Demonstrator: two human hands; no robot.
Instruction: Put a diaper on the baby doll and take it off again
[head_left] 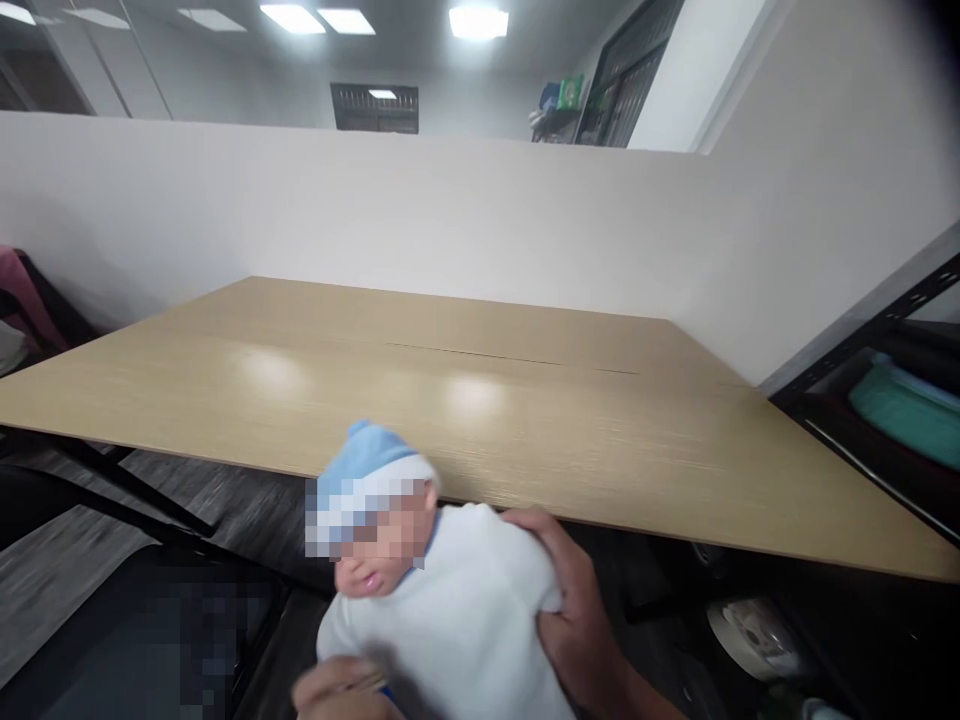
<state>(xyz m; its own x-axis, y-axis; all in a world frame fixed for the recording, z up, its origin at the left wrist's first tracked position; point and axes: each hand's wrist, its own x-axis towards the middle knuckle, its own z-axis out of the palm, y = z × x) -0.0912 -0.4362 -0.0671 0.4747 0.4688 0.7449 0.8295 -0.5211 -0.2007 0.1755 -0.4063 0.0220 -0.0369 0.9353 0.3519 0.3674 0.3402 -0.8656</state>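
Your left hand sits blurred at the bottom edge, touching the baby doll low on its front; you cannot tell how its fingers lie. Your right hand has its fingers clamped on the doll's side, holding it upright below the near edge of the worktop.

The doll wears a soft, matt white cloth top and a blue-and-white knitted-looking cloth cap. Just behind the doll, the table shows smooth pale wood-grain laminate with a slight sheen catching the ceiling lights. Right of the table, a black shelf frame looks like matt painted metal.
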